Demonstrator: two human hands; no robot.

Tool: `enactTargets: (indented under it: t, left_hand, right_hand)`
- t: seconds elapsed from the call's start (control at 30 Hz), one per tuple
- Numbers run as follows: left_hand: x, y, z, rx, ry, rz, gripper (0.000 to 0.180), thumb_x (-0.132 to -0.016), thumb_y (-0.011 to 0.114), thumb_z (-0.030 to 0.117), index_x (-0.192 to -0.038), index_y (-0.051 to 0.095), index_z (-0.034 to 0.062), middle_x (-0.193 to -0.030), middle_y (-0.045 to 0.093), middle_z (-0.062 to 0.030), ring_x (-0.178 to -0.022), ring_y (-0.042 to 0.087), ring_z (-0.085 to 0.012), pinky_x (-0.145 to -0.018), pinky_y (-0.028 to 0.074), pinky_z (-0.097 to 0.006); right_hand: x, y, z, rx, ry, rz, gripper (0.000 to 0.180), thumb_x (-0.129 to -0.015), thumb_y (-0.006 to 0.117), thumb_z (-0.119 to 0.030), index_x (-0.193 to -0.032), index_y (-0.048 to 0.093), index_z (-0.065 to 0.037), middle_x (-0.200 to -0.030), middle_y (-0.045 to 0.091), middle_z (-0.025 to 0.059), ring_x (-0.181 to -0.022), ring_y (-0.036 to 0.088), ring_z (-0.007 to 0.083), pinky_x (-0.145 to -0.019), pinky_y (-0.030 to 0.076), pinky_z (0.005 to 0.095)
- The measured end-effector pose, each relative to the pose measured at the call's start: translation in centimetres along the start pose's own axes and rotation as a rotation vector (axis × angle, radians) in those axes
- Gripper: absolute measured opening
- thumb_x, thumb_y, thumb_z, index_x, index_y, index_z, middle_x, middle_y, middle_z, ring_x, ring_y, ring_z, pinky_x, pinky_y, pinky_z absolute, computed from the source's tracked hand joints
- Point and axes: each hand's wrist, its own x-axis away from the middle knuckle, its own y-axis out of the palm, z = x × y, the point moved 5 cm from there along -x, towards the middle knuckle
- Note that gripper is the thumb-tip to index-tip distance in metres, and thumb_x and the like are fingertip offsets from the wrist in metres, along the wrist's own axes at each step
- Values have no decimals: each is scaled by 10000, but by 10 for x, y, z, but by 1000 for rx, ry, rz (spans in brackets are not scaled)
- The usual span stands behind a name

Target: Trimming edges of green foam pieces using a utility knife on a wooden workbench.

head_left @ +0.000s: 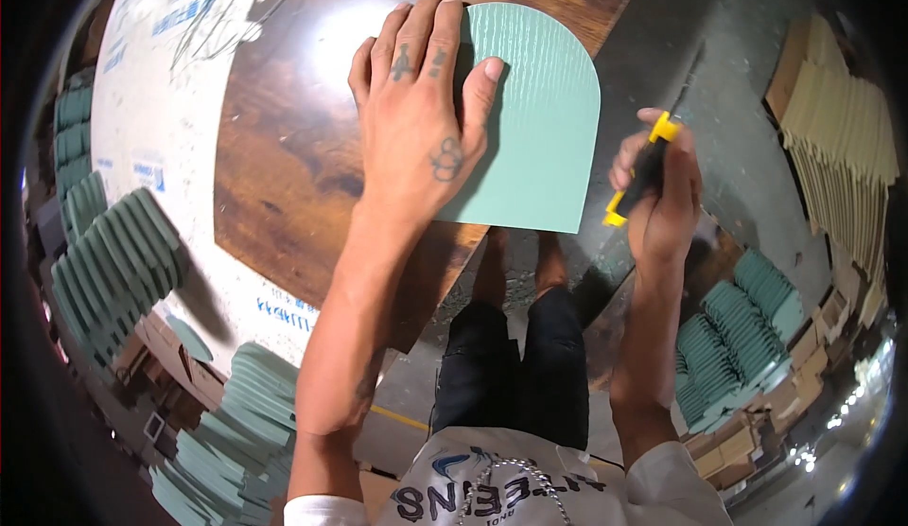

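A pale green foam-like sheet (544,119), rounded at its far end and straight at the near end, lies at the table's edge with its right part jutting out past it. My left hand (416,100) rests palm down over the sheet's left side, fingers stretched forward and thumb apart. Off the sheet's right edge, without touching it, my right hand (667,185) is closed around a yellow-and-black utility knife (646,174). A thin dark blade-like piece points away from me at its far end; blur hides its detail.
The wood-grain tabletop (284,166) sits on a white printed board (156,81) with loose wires (222,39). Stacks of green pieces stand at left (118,261), near left (232,441) and right (733,337). A beige stack (842,129) is far right. My legs are below the table edge.
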Motion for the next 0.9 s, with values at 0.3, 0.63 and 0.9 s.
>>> enactTargets:
  t: [0.3, 0.63, 0.9]
  left_hand:
    - [-12, 16, 40, -99, 207, -250, 470, -1061, 471, 350, -1497, 480, 173, -1537, 482, -71, -1465, 386, -320, -1192, 240, -611]
    - [-8, 20, 44, -77, 168, -165, 449, -1083, 376, 330, -1468, 504, 139, -1536, 476, -116, -1463, 385, -340, -1209, 243, -548]
    - [-11, 22, 37, -36, 210, -117, 425, -1079, 394, 329, -1432, 539, 143, -1509, 502, -124, -1443, 414, -335, -1200, 260, -528]
  right_hand:
    - [-44, -13, -26, 434, -140, -230, 361, -1045, 529, -131, -1388, 485, -28, -1001, 703, 119, -810, 659, 166, -721, 527, 294]
    - [-84, 21, -41, 901, -716, -533, 421, -963, 539, -17, -1299, 674, -233, -1031, 751, 73, -930, 720, 275, -809, 565, 411]
    - [-66, 16, -46, 908, -904, -482, 393, -879, 614, 24, -1178, 749, -192, -978, 738, 49, -884, 688, 247, -792, 532, 377]
